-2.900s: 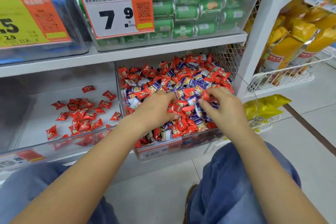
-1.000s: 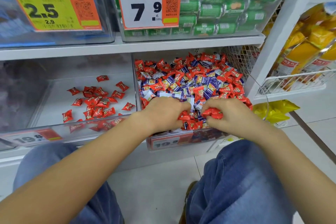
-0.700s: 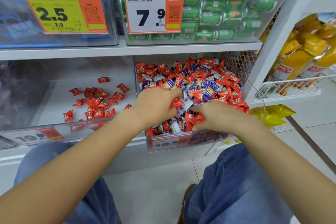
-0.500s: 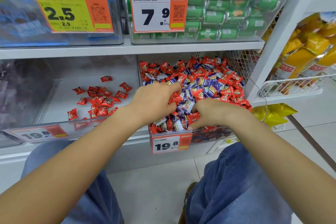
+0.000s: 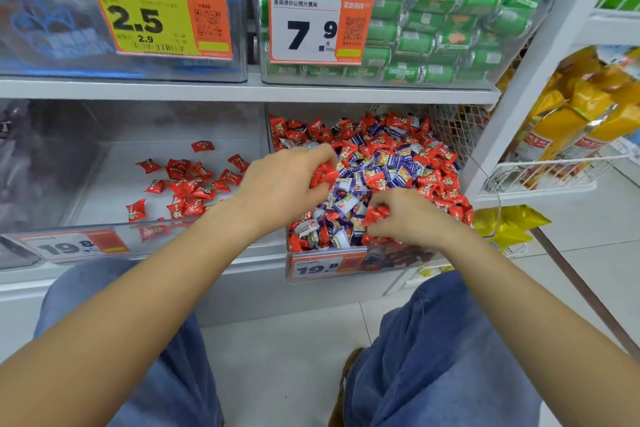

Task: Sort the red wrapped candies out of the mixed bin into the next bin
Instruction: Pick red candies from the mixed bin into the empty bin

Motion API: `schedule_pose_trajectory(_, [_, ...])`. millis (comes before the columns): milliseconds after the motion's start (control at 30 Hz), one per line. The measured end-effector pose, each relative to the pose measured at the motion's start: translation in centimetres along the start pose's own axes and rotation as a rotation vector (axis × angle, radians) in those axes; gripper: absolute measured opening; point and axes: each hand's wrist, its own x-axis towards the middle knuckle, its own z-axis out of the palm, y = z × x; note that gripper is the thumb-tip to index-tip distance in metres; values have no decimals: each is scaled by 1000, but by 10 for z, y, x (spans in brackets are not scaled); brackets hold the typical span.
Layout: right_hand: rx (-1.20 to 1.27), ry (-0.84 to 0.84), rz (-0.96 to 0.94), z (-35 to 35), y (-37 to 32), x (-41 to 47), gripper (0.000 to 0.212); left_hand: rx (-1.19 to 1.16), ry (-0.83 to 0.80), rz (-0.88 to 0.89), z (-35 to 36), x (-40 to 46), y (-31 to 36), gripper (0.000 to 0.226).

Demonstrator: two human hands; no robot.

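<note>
The mixed bin (image 5: 391, 262) on the lower shelf holds a heap of red wrapped candies (image 5: 438, 180) mingled with purple-and-white ones (image 5: 356, 184). My left hand (image 5: 280, 180) is over the bin's left side, fingers curled around red candies (image 5: 323, 175). My right hand (image 5: 408, 215) rests near the bin's front edge and grips a bunch of red candies (image 5: 375, 213). The neighbouring clear bin (image 5: 114, 184) to the left holds several loose red candies (image 5: 188, 184) scattered on its floor.
An upper shelf (image 5: 242, 92) overhangs both bins, carrying green rolls (image 5: 433, 10) and price tags. A white upright post (image 5: 519, 80) and wire baskets with yellow packets (image 5: 571, 121) stand right. Yellow bags (image 5: 505, 222) lie on the floor. My knees in jeans are below.
My left hand has lifted slightly toward the bin's left side with red candies in it. My right hand has closed on more red candies near the front edge.
</note>
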Motion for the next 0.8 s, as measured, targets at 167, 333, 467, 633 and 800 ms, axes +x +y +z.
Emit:
schedule_pose_trajectory(167, [268, 135, -56, -15, -2, -4, 8, -201, 133, -72, -18, -11, -15, 19])
schedule_pose_trajectory(333, [427, 245, -131, -32, -43, 1, 13, -300, 207, -243, -38, -31, -68, 20])
schedule_pose_trajectory(467, [517, 284, -251, -25, -98, 22, 11, -307, 223, -404, -47, -45, -115, 20])
schedule_pose_trajectory(633, [318, 229, -334, 9, -163, 71, 36, -362, 170, -612, -39, -47, -156, 31])
schedule_pose_trajectory(800, [-55, 70, -421, 22, -173, 84, 60, -718, 36, -690, -31, -47, -172, 54])
